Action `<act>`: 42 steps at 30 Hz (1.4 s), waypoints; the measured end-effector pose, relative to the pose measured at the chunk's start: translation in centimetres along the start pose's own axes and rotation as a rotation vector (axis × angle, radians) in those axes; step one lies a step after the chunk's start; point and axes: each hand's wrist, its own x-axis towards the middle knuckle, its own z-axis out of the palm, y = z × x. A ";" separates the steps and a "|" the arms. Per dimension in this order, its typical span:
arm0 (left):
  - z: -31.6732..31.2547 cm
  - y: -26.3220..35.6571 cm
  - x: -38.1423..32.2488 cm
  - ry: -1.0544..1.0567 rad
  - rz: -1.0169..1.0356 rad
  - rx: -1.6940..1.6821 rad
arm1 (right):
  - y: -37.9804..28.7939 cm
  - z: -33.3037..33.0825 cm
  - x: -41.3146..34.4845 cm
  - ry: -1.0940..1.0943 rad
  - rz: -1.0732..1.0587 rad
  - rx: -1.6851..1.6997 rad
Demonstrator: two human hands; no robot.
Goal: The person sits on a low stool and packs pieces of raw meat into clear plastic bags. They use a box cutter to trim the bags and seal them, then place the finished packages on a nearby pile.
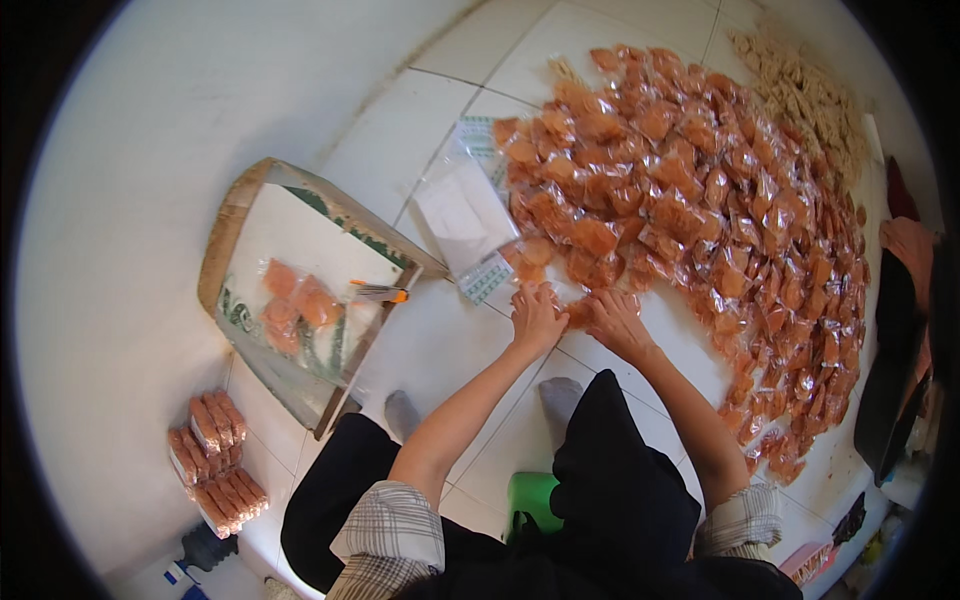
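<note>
On the tiled floor in the head view, my left hand (537,315) and my right hand (616,319) meet at the near edge of a large heap of clear packets with orange-brown contents (660,172). Between the fingers of both hands is one such packet (578,314), partly hidden by them. Just beyond my left hand lies a clear plastic bag with a white block or stack inside (466,210), its ends printed green. To the left, a shallow wood-edged tray (217,247) holds several orange packets (298,301). An orange-handled box cutter (381,291) lies over its edge.
Bundled brown packets (217,465) are stacked on the floor at lower left. Loose pale-brown pieces (802,90) are piled at the back right. Another person's arm (909,255) shows at the right rim. A green plastic object (531,502), perhaps a stool, is beneath me.
</note>
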 end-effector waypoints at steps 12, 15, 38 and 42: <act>-0.1 0.2 -0.1 0.203 0.005 -0.246 | 0.7 0.7 1.3 0.048 0.084 0.113; -5.4 2.2 -0.2 0.242 0.237 -0.360 | -0.8 -3.5 3.1 0.255 0.145 0.284; -34.6 8.7 -26.6 -0.063 0.417 -1.843 | -34.6 -28.1 5.6 0.403 -0.602 0.308; -35.5 6.7 -27.7 0.161 0.513 -1.794 | -38.4 -27.2 5.6 0.265 -0.526 0.627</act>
